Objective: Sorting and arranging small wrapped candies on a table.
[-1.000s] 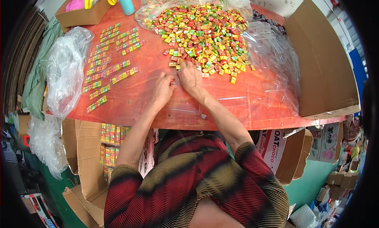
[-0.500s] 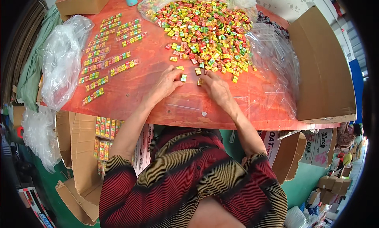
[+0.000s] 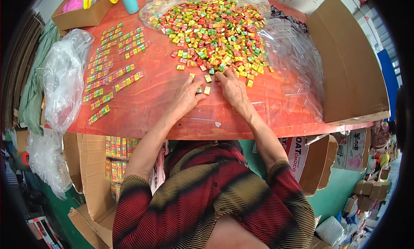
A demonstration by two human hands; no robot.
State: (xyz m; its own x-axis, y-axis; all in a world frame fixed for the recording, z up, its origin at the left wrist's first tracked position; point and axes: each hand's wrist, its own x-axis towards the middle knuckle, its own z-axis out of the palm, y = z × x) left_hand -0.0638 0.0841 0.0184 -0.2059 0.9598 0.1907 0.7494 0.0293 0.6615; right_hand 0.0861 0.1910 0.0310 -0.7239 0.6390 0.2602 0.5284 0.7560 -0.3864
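My left hand (image 3: 186, 96) rests low over the red tabletop, fingers curled round a small green-and-white box (image 3: 199, 89). Right beside it stands a small yellow box (image 3: 207, 90), and another small box (image 3: 208, 78) lies just beyond. A yellow one (image 3: 192, 76) is by the left fingertips. At the near edge of a large heap of tiny colourful boxes (image 3: 215, 33), my right hand (image 3: 233, 90) reaches with thumb and forefinger apart, close to a green-yellow box (image 3: 222, 67). Its other fingers are partly hidden.
Rows of joined little boxes (image 3: 129, 80) lie at left on the red table (image 3: 159, 115). Clear plastic bags (image 3: 67, 85) and film (image 3: 297, 55) flank the work area. A tall cardboard box (image 3: 349, 63) stands at right. Below, an open carton (image 3: 97, 175) holds packed rows.
My right hand has moved forward to the heap's edge, leaving a yellow box near my left hand. My left hand has shifted slightly nearer me. The whole view has shifted a little.
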